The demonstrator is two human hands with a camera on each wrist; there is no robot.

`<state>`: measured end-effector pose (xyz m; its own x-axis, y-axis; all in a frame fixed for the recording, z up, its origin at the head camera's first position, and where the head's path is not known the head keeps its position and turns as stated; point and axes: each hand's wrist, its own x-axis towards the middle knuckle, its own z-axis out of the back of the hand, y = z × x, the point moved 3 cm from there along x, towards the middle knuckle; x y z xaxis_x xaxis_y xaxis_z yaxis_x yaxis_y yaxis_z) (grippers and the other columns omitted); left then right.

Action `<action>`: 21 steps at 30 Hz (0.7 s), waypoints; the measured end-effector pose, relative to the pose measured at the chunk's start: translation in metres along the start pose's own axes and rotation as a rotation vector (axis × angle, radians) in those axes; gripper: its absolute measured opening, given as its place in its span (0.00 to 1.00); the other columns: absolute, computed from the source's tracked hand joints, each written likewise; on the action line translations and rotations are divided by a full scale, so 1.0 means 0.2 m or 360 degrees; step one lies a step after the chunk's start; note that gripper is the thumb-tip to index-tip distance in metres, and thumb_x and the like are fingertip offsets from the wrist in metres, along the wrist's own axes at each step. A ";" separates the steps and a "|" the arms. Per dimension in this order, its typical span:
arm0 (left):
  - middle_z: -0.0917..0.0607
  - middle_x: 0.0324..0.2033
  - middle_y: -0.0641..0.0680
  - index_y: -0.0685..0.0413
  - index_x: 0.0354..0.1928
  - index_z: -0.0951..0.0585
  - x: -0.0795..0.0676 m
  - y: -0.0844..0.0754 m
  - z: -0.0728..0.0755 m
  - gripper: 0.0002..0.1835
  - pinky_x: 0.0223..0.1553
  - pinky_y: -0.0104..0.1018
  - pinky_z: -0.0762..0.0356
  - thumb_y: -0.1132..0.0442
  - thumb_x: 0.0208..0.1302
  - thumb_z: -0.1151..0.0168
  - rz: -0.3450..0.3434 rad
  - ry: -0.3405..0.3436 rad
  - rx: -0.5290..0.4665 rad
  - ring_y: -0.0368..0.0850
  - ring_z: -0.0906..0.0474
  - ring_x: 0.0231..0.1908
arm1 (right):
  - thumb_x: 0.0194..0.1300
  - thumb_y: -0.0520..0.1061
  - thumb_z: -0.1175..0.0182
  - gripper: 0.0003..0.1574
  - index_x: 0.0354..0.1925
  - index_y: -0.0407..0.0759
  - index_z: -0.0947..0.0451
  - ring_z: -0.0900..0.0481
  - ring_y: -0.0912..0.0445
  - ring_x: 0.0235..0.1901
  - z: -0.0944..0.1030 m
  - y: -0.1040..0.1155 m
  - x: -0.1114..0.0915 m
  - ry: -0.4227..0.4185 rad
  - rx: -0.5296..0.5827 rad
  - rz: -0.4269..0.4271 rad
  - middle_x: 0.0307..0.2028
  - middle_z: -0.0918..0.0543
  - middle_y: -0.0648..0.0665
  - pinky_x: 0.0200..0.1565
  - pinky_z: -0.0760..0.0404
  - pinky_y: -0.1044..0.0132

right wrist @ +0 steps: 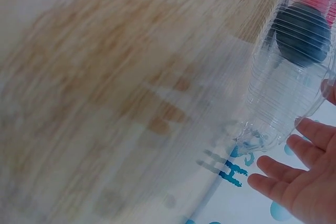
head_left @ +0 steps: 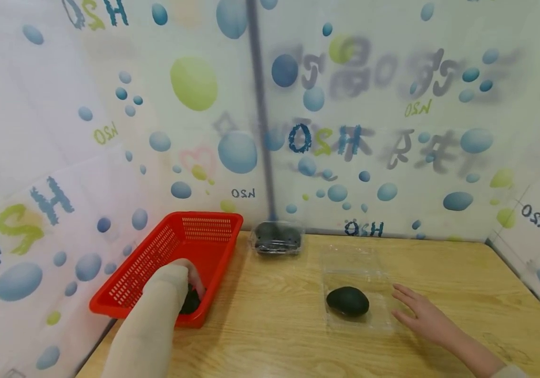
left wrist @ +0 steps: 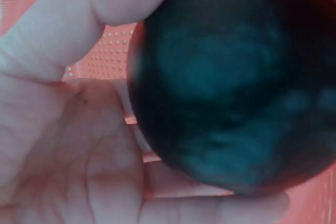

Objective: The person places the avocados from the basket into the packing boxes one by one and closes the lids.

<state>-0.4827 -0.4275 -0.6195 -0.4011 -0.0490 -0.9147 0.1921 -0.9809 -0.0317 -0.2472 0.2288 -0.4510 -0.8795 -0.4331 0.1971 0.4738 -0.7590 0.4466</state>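
Inside the red basket (head_left: 225, 262), my left hand (head_left: 196, 278) holds a dark green avocado (head_left: 190, 301). The left wrist view shows this avocado (left wrist: 220, 87) large and blurred, with the thumb over its top and the fingers curled beneath. An opened clear plastic clamshell box (head_left: 385, 317) lies on the table with its lid folded back. One avocado (head_left: 348, 301) sits in its left half. Beside the box's right edge is my right hand (head_left: 423, 317), fingers spread and relaxed, fingertips right at the rim and nothing held.
A closed clear box (head_left: 277, 239) with dark avocados in it stands against the back curtain, right of the basket. The wooden table (head_left: 270, 325) is bounded behind and at both sides by a white curtain (head_left: 393, 173) with printed bubbles.
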 end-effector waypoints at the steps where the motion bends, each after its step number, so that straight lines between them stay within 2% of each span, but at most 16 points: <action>1: 0.31 0.55 0.54 0.51 0.58 0.31 0.08 0.03 0.04 0.44 0.49 0.37 0.31 0.35 0.39 0.32 -0.0011 0.0063 0.0018 0.46 0.35 0.51 | 0.63 0.47 0.43 0.30 0.54 0.24 0.31 0.34 0.32 0.55 0.00 0.00 0.00 -0.0003 -0.0002 -0.0003 0.58 0.34 0.26 0.48 0.30 0.42; 2: 0.30 0.55 0.52 0.48 0.58 0.31 0.14 0.05 0.06 0.44 0.49 0.39 0.31 0.35 0.38 0.32 -0.0017 0.0083 0.0034 0.45 0.35 0.51 | 0.63 0.47 0.43 0.30 0.54 0.24 0.31 0.34 0.32 0.55 0.00 0.00 0.00 -0.0003 -0.0005 -0.0006 0.58 0.34 0.26 0.48 0.30 0.42; 4: 0.30 0.54 0.50 0.46 0.58 0.31 0.18 0.07 0.08 0.46 0.48 0.39 0.30 0.33 0.34 0.31 -0.0046 0.0099 0.0084 0.44 0.34 0.51 | 0.63 0.47 0.44 0.30 0.55 0.24 0.31 0.34 0.32 0.55 0.00 0.00 0.00 0.0003 -0.0005 -0.0009 0.58 0.34 0.25 0.48 0.30 0.41; 6: 0.30 0.54 0.50 0.47 0.59 0.32 0.11 0.04 0.06 0.46 0.48 0.39 0.30 0.34 0.36 0.31 -0.0067 0.0116 0.0096 0.44 0.34 0.51 | 0.63 0.47 0.44 0.30 0.55 0.25 0.31 0.34 0.31 0.55 0.00 0.00 0.00 0.0007 0.0000 -0.0016 0.58 0.34 0.25 0.48 0.30 0.41; 7: 0.30 0.54 0.52 0.50 0.59 0.33 0.06 0.01 0.04 0.47 0.48 0.38 0.31 0.34 0.38 0.32 -0.0074 0.0101 0.0079 0.45 0.34 0.51 | 0.63 0.47 0.44 0.30 0.55 0.24 0.31 0.34 0.31 0.55 0.00 0.00 0.00 0.0005 0.0001 -0.0018 0.58 0.34 0.25 0.48 0.30 0.41; 8: 0.31 0.54 0.52 0.52 0.60 0.34 -0.12 -0.05 -0.02 0.45 0.49 0.38 0.31 0.36 0.41 0.33 -0.0082 0.0052 0.0064 0.45 0.35 0.51 | 0.63 0.47 0.44 0.30 0.55 0.24 0.32 0.35 0.31 0.55 0.00 0.00 0.01 0.0009 0.0005 -0.0018 0.58 0.35 0.25 0.48 0.30 0.41; 11: 0.29 0.51 0.56 0.61 0.56 0.32 -0.47 -0.17 -0.13 0.37 0.51 0.38 0.32 0.43 0.50 0.37 -0.0068 -0.0024 -0.0115 0.47 0.34 0.49 | 0.63 0.47 0.44 0.30 0.55 0.24 0.32 0.35 0.31 0.55 0.00 0.00 0.01 0.0010 0.0011 -0.0015 0.58 0.35 0.25 0.48 0.30 0.41; 13: 0.29 0.46 0.58 0.65 0.51 0.30 -0.63 -0.22 -0.17 0.39 0.46 0.36 0.30 0.41 0.45 0.35 -0.0133 -0.0010 -0.0221 0.47 0.32 0.44 | 0.63 0.47 0.44 0.30 0.55 0.24 0.32 0.35 0.31 0.55 0.00 0.00 0.01 0.0013 0.0014 -0.0010 0.58 0.35 0.25 0.48 0.30 0.41; 14: 0.28 0.44 0.58 0.65 0.49 0.29 -0.76 -0.27 -0.20 0.37 0.46 0.37 0.30 0.42 0.46 0.35 -0.0129 -0.0017 -0.0269 0.47 0.32 0.43 | 0.63 0.47 0.44 0.31 0.55 0.24 0.32 0.35 0.31 0.55 0.00 0.00 0.01 0.0014 0.0017 -0.0006 0.58 0.35 0.25 0.48 0.30 0.41; 15: 0.28 0.42 0.58 0.65 0.48 0.29 -0.77 -0.27 -0.19 0.37 0.47 0.38 0.29 0.42 0.45 0.34 -0.0114 -0.0027 -0.0327 0.47 0.31 0.42 | 0.63 0.47 0.44 0.30 0.55 0.24 0.32 0.35 0.31 0.55 0.00 0.00 0.01 0.0014 0.0019 -0.0004 0.58 0.35 0.25 0.48 0.30 0.42; 16: 0.27 0.42 0.58 0.66 0.48 0.29 -0.87 -0.31 -0.21 0.37 0.47 0.37 0.29 0.42 0.44 0.33 -0.0114 -0.0042 -0.0348 0.47 0.31 0.43 | 0.63 0.47 0.44 0.30 0.55 0.24 0.32 0.34 0.31 0.55 0.00 0.00 0.01 0.0016 0.0018 -0.0002 0.58 0.35 0.25 0.48 0.30 0.42; 18: 0.25 0.41 0.58 0.65 0.48 0.28 -1.03 -0.37 -0.24 0.37 0.46 0.39 0.27 0.44 0.42 0.32 -0.0162 -0.0152 -0.0311 0.47 0.29 0.42 | 0.63 0.46 0.44 0.30 0.55 0.24 0.32 0.34 0.31 0.55 0.00 0.00 0.01 0.0010 0.0018 -0.0004 0.58 0.34 0.25 0.48 0.30 0.42; 20: 0.23 0.42 0.60 0.65 0.49 0.26 -1.24 -0.46 -0.28 0.30 0.50 0.42 0.28 0.50 0.48 0.36 -0.0164 -0.0357 -0.0234 0.50 0.28 0.44 | 0.63 0.46 0.43 0.30 0.55 0.24 0.32 0.34 0.32 0.55 0.00 0.00 0.00 0.0005 0.0013 -0.0005 0.58 0.34 0.25 0.47 0.29 0.43; 21: 0.23 0.42 0.61 0.65 0.49 0.26 -1.29 -0.47 -0.29 0.30 0.49 0.43 0.27 0.50 0.48 0.35 -0.0184 -0.0436 -0.0211 0.52 0.27 0.44 | 0.63 0.46 0.43 0.30 0.55 0.24 0.32 0.34 0.32 0.55 0.00 0.00 0.00 0.0001 0.0010 -0.0007 0.58 0.34 0.25 0.47 0.29 0.43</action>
<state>-0.3453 -0.3109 -0.4031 -0.6498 -0.0049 -0.7601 0.2388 -0.9507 -0.1980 -0.2476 0.2282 -0.4515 -0.8815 -0.4300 0.1948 0.4698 -0.7578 0.4529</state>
